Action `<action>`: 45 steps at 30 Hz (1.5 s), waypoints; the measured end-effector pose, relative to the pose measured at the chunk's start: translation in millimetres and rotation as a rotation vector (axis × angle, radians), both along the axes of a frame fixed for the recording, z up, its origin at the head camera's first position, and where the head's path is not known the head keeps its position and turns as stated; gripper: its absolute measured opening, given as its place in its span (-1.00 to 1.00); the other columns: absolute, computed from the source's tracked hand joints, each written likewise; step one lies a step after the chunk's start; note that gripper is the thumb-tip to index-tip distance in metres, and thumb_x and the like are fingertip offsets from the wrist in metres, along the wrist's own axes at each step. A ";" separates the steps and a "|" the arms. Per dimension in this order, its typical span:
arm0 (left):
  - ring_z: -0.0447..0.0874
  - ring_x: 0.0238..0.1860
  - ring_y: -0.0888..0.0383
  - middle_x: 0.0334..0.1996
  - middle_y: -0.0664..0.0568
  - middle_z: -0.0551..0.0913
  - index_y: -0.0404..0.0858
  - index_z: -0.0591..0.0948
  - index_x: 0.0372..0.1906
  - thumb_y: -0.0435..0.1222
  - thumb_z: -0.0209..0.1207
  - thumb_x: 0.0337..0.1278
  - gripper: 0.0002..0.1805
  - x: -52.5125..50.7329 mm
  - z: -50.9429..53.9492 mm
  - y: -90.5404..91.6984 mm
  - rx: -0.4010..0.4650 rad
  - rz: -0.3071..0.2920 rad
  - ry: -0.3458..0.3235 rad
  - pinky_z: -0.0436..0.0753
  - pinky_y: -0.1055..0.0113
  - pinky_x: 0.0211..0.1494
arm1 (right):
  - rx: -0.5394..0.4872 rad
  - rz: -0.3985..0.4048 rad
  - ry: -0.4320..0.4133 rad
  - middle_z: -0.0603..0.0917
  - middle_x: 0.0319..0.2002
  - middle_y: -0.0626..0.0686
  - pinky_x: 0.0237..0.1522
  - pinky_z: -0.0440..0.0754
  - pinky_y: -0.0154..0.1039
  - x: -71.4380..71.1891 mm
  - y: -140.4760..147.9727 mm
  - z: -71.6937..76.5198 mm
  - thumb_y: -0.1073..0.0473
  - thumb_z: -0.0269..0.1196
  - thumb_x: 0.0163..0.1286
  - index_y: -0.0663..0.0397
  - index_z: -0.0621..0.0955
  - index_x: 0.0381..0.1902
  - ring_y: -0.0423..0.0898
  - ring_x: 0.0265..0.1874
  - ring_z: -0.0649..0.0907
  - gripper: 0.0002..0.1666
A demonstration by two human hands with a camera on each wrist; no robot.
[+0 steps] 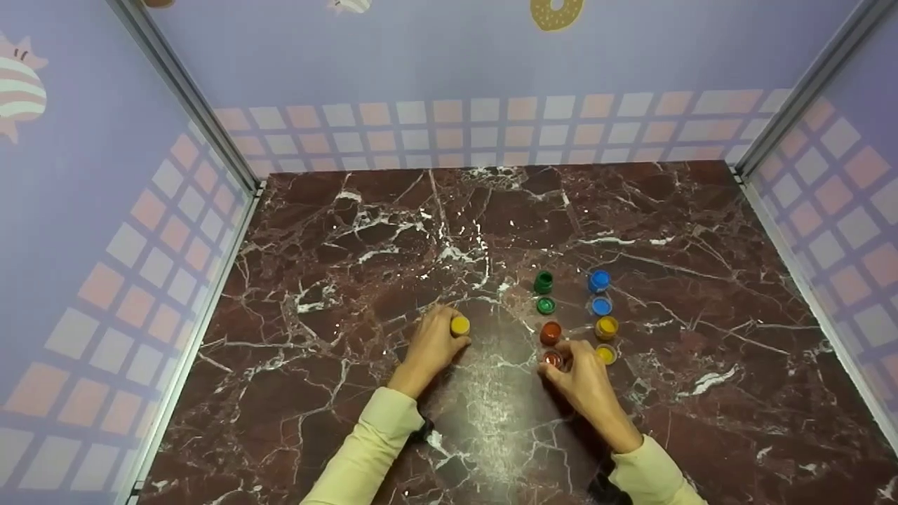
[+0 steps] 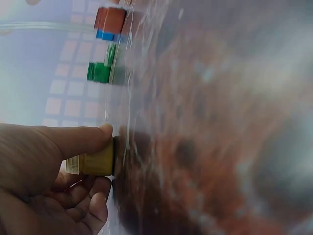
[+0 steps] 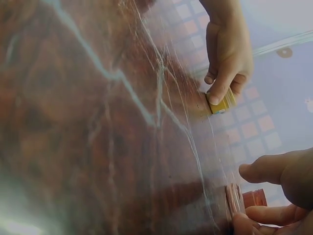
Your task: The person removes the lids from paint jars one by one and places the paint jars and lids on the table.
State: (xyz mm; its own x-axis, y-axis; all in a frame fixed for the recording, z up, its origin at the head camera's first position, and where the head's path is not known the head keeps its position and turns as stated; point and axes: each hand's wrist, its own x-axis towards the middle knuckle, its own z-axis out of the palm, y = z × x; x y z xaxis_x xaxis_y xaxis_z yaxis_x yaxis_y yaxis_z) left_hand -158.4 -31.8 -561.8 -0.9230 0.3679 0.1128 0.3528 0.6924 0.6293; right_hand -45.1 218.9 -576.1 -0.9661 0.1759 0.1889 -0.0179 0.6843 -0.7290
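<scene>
A small paint jar with yellow paint point(image 1: 460, 325) stands on the marbled table, its pale ribbed cap point(image 2: 72, 165) on. My left hand point(image 1: 433, 341) grips this jar between thumb and fingers. To the right, my right hand point(image 1: 586, 379) is around a red paint lid point(image 1: 553, 359) lying flat on the table. In the right wrist view its fingers touch the lid's side, while the thumb point(image 3: 264, 169) stands slightly apart from it. Just behind that lid is an uncapped red paint jar point(image 1: 551, 333).
Uncapped green point(image 1: 543, 283), blue point(image 1: 600, 281) and yellow point(image 1: 607, 327) paint jars stand near my right hand. In front of each lies its lid: green point(image 1: 546, 305), blue point(image 1: 601, 306), yellow point(image 1: 605, 354). Patterned panels point(image 1: 484, 70) wall the table's back and sides.
</scene>
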 end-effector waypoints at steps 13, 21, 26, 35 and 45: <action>0.62 -0.14 -0.08 -0.23 -0.09 0.60 -0.35 0.64 -0.17 -0.36 0.56 -0.08 -0.62 21.7 -5.2 6.9 0.009 -0.073 0.007 0.61 0.03 0.02 | -0.018 -0.007 -0.015 0.59 -0.34 0.15 -0.23 0.47 -0.08 -0.5 0.9 1.1 0.29 0.51 0.17 0.31 0.70 -0.19 0.02 -0.34 0.53 -0.71; 0.60 -0.18 -0.02 -0.25 -0.02 0.58 -0.31 0.63 -0.18 -0.34 0.54 -0.07 -0.64 34.8 -4.0 8.2 -0.006 -0.122 0.016 0.60 0.07 -0.01 | -0.012 -0.025 0.015 0.64 -0.26 0.21 -0.26 0.55 -0.04 1.4 1.0 11.4 0.30 0.50 0.22 0.37 0.67 -0.12 0.02 -0.36 0.59 -0.67; 0.62 -0.15 -0.02 -0.25 0.00 0.59 -0.29 0.65 -0.17 -0.29 0.55 -0.06 -0.64 42.1 -3.5 8.4 -0.047 -0.172 0.057 0.58 0.08 0.01 | 0.016 -0.008 0.042 0.64 -0.22 0.23 -0.29 0.53 -0.07 2.7 -4.4 22.3 0.28 0.48 0.27 0.35 0.66 -0.09 0.07 -0.37 0.59 -0.68; 0.61 -0.11 0.03 -0.21 0.02 0.59 -0.26 0.64 -0.12 -0.24 0.55 -0.01 -0.61 49.6 -3.9 8.8 -0.077 -0.215 0.065 0.57 0.12 0.02 | 0.024 0.128 0.157 0.62 -0.30 0.11 -0.34 0.61 -0.20 -4.2 -24.4 40.8 0.35 0.47 0.27 0.28 0.69 -0.14 0.04 -0.38 0.66 -0.77; 0.62 -0.08 0.01 -0.17 -0.01 0.60 -0.26 0.63 -0.08 -0.27 0.54 0.00 -0.59 50.3 -5.0 7.5 -0.054 -0.217 0.032 0.61 0.11 0.05 | 0.071 0.301 0.116 0.68 -0.19 0.19 -0.22 0.69 -0.04 -20.6 -54.5 56.3 0.34 0.44 0.27 0.30 0.68 -0.11 0.15 -0.26 0.68 -0.75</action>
